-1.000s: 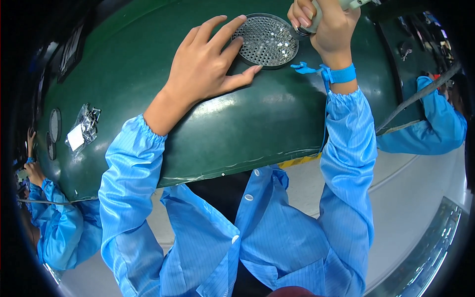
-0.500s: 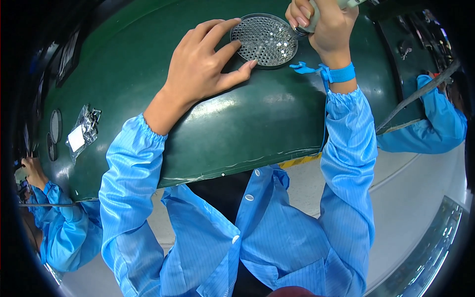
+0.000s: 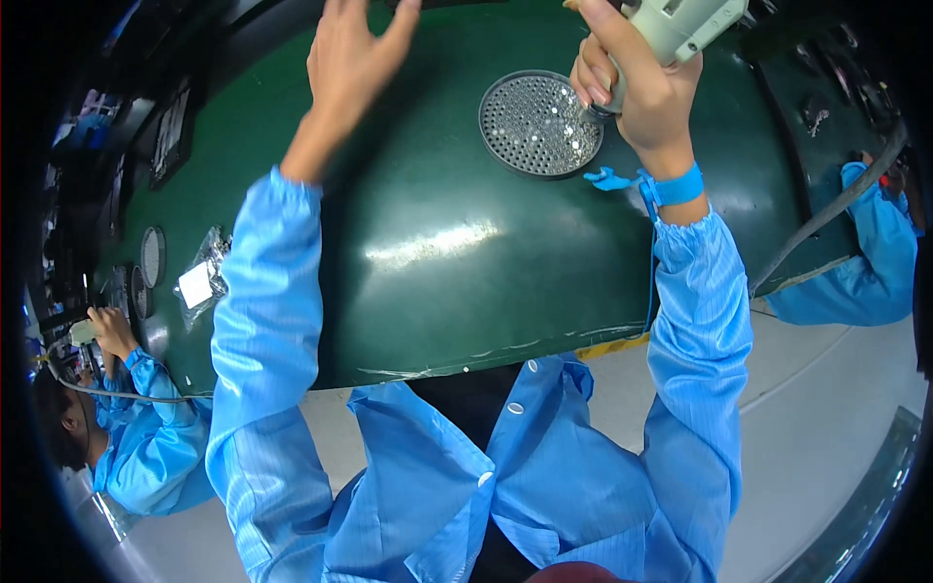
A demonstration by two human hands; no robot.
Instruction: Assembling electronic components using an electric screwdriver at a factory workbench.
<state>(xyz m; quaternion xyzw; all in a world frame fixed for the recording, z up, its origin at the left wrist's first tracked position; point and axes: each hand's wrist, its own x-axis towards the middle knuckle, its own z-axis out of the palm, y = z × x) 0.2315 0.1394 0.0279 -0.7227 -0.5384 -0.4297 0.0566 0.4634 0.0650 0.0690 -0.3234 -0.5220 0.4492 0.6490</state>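
Note:
A pale green electric screwdriver [image 3: 677, 29] is gripped in my right hand [image 3: 641, 92], its dark tip pointing down beside the right rim of a round tray. That round grey tray [image 3: 520, 126] is full of small holes and scattered with small shiny metal pieces, too small to name. My left hand [image 3: 350, 63] reaches toward the far edge, to the left of the tray and apart from it. Its thumb stands away from the fingers, nothing shows in it, and the fingertips are cut off by the frame. A blue strap circles my right wrist.
Left on the green table [image 3: 437, 311] lies a clear bag [image 3: 204, 282] of metal parts with a white label. Two round trays [image 3: 153, 257] stand past it. Co-workers in blue sleeves sit at left [image 3: 155, 437] and right [image 3: 860, 282]. A grey cable [image 3: 836, 202] hangs at right.
My left hand has let go of the tray's left rim and moved away toward the far left. The view has shifted, so the tray appears lower. My right hand keeps the screwdriver.

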